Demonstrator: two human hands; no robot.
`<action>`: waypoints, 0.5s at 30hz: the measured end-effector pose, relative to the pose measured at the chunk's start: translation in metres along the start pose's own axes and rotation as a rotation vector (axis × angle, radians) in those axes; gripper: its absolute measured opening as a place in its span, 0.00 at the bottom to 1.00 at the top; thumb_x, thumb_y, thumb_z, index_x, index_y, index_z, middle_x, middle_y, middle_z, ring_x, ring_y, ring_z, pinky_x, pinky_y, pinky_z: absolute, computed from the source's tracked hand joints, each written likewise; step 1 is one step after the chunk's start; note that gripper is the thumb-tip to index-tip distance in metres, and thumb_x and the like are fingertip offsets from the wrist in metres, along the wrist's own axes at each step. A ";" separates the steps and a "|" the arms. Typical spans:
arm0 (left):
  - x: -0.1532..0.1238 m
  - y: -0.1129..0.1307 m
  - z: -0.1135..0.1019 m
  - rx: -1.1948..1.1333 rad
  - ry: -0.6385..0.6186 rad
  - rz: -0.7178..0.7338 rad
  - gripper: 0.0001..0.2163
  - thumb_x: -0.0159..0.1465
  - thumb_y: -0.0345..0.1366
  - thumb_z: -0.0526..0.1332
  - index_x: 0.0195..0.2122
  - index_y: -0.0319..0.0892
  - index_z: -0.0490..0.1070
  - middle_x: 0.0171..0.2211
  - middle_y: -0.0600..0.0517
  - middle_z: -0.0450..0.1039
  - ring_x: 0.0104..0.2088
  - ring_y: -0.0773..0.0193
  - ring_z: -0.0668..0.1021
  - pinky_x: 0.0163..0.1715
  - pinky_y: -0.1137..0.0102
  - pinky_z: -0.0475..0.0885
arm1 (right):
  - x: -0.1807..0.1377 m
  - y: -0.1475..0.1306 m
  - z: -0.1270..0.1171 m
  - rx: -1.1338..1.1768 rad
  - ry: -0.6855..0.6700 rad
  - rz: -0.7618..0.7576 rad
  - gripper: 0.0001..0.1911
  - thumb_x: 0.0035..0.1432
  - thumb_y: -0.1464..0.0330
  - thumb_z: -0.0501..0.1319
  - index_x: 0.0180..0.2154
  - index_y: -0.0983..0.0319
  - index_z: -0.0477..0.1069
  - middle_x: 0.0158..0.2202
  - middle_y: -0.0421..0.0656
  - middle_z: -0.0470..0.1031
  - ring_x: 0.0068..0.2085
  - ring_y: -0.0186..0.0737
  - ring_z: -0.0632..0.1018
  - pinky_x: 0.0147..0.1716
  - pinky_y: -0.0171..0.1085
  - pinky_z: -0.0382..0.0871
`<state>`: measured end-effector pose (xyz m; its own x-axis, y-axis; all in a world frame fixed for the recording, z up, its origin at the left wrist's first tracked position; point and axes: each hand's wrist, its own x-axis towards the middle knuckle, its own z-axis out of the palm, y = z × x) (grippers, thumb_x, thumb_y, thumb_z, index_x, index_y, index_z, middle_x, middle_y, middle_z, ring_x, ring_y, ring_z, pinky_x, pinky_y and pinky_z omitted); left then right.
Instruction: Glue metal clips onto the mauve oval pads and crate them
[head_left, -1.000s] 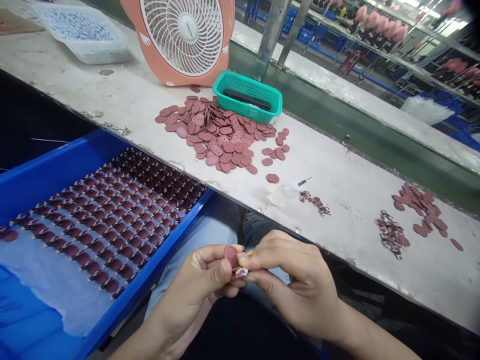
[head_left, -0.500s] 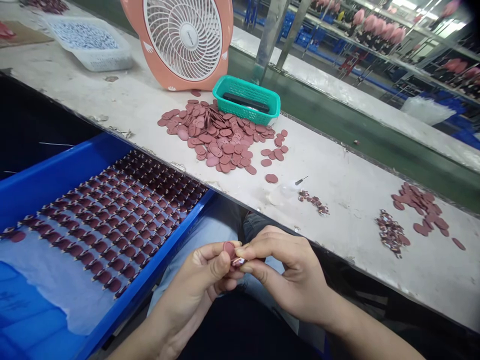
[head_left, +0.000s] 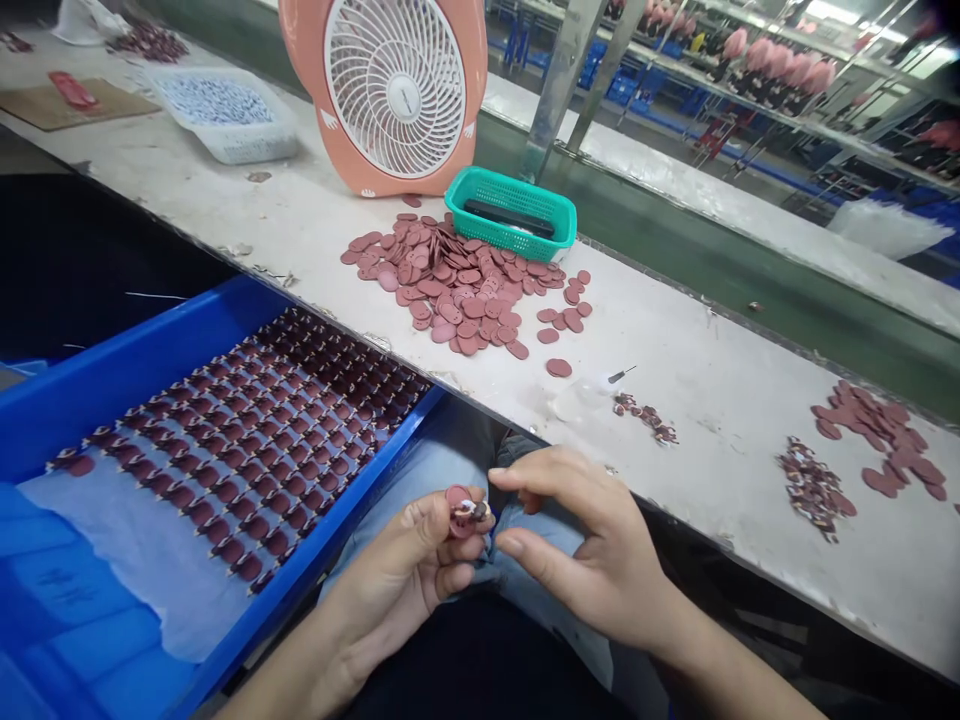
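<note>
Between the thumb and fingers of my left hand [head_left: 409, 555] is a reddish-brown oval disc [head_left: 459, 525] with a small painted figurine [head_left: 472, 510] against its face. Whether the two are joined, I cannot tell. My right hand [head_left: 577, 540] is just to the right, thumb and fingers spread apart, with nothing between them. Both hands are over my lap, in front of the table edge. To the left, a blue crate [head_left: 390, 460] holds rows of similar discs with figurines [head_left: 247, 455] on a white sheet.
On the table [head_left: 720, 440] lie a big pile of discs [head_left: 465, 285], a smaller disc pile [head_left: 877, 430], loose figurines [head_left: 814, 485] and a thin dark-handled tool [head_left: 619, 375]. Behind stand a green basket [head_left: 517, 240], an orange fan [head_left: 405, 100] and a white tub [head_left: 247, 145].
My right hand has let go of the figurine and opened, drawing slightly away. My left hand keeps hold of the disc and figurine. The view has shifted a little left.
</note>
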<state>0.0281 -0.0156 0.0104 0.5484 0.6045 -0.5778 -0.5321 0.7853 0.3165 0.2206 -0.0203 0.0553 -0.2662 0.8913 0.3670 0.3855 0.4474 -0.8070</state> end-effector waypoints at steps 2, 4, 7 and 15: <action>0.000 0.001 -0.004 -0.015 0.000 0.001 0.14 0.47 0.43 0.79 0.32 0.42 0.83 0.27 0.54 0.81 0.26 0.72 0.81 0.25 0.82 0.78 | 0.002 0.002 0.004 0.004 -0.034 0.020 0.15 0.61 0.71 0.67 0.50 0.60 0.75 0.40 0.42 0.78 0.39 0.35 0.76 0.38 0.34 0.73; -0.001 0.001 -0.006 -0.024 0.006 0.006 0.15 0.46 0.43 0.79 0.31 0.41 0.83 0.25 0.54 0.80 0.25 0.73 0.80 0.24 0.82 0.78 | 0.003 0.004 0.008 0.018 -0.063 0.040 0.15 0.62 0.70 0.67 0.51 0.60 0.75 0.40 0.43 0.78 0.40 0.36 0.77 0.38 0.34 0.73; -0.003 0.002 -0.006 -0.021 0.004 0.021 0.15 0.47 0.44 0.79 0.30 0.40 0.82 0.25 0.54 0.79 0.25 0.73 0.80 0.23 0.81 0.78 | 0.005 0.005 0.013 0.037 -0.092 0.060 0.14 0.62 0.69 0.67 0.50 0.59 0.76 0.37 0.42 0.77 0.38 0.35 0.76 0.37 0.34 0.72; -0.004 0.007 -0.007 0.036 -0.066 0.053 0.21 0.50 0.50 0.76 0.37 0.39 0.83 0.31 0.50 0.80 0.28 0.70 0.80 0.21 0.81 0.77 | 0.008 0.008 0.022 0.024 -0.067 0.032 0.09 0.63 0.71 0.65 0.46 0.57 0.78 0.32 0.39 0.76 0.33 0.34 0.76 0.31 0.32 0.71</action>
<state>0.0177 -0.0130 0.0096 0.5616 0.6521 -0.5092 -0.5391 0.7553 0.3727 0.2021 -0.0113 0.0411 -0.3132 0.8978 0.3097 0.3736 0.4163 -0.8289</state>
